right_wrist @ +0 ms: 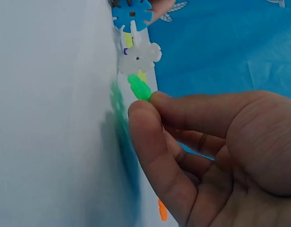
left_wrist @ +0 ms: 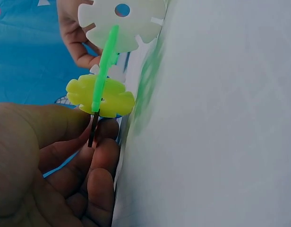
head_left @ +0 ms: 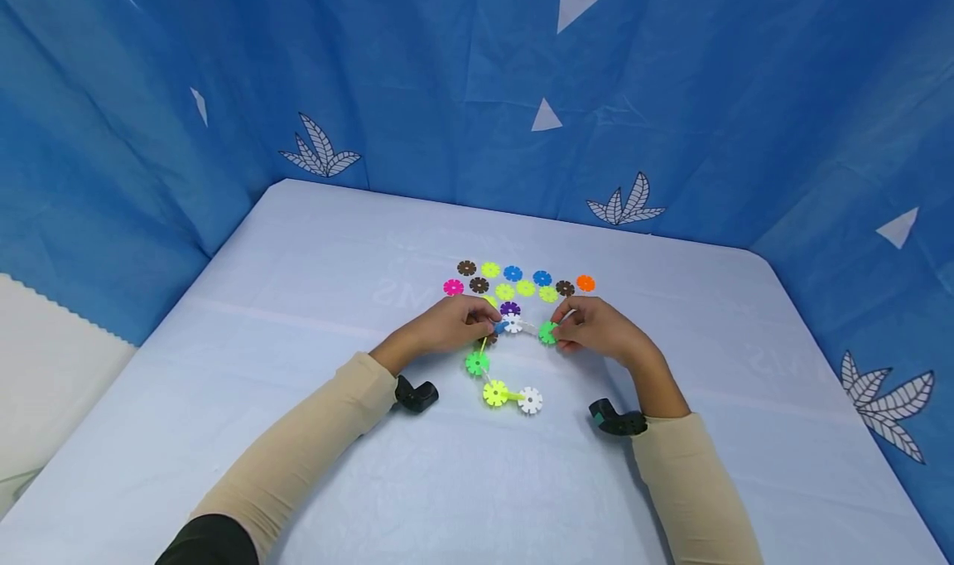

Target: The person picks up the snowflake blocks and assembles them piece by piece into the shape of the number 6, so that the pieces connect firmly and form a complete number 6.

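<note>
A chain of interlocking notched plastic discs bends across the table in front of me. My left hand pinches the chain at its blue disc, close by a brown disc seen edge-on. Toward me the chain runs on through a green disc and a yellow disc to a white disc. Between thumb and forefinger, my right hand pinches another green disc. Its edge is right at a white disc of the chain.
Behind the hands lie several loose discs, among them a pink disc, an orange disc and a purple disc. The white table ends at a blue curtain at the back and sides.
</note>
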A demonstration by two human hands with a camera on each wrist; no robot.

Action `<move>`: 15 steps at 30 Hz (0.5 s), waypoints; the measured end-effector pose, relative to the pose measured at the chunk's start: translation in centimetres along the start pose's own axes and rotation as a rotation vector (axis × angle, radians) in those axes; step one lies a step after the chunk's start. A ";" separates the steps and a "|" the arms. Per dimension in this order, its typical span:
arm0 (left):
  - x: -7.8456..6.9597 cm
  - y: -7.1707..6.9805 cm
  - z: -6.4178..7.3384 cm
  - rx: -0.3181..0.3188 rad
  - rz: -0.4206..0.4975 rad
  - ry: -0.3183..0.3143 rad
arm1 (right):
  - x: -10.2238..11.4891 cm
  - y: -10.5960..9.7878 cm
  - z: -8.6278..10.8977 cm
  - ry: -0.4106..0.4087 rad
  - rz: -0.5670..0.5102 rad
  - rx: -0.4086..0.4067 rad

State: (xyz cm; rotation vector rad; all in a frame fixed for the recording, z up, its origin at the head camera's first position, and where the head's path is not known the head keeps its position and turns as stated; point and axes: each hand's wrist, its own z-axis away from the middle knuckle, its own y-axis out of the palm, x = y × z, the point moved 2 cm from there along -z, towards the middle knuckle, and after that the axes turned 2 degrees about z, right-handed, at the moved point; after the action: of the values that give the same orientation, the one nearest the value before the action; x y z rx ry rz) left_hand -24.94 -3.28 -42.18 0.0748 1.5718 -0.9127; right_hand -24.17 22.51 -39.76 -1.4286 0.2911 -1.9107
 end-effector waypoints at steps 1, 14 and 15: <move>0.0 0.0 0.0 -0.001 -0.005 0.002 | 0.0 0.1 -0.1 -0.004 -0.016 0.011; 0.1 -0.1 -0.2 0.009 -0.038 0.035 | -0.3 0.6 -0.6 -0.015 -0.084 0.004; 0.1 -0.1 -0.2 0.010 -0.038 0.035 | -0.3 0.6 -0.7 -0.017 -0.088 0.006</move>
State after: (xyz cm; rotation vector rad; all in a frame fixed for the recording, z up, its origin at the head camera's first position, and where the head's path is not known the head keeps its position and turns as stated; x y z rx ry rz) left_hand -25.16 -3.30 -42.20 0.0683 1.6056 -0.9530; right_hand -24.50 22.12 -40.63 -1.4746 0.2182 -1.9669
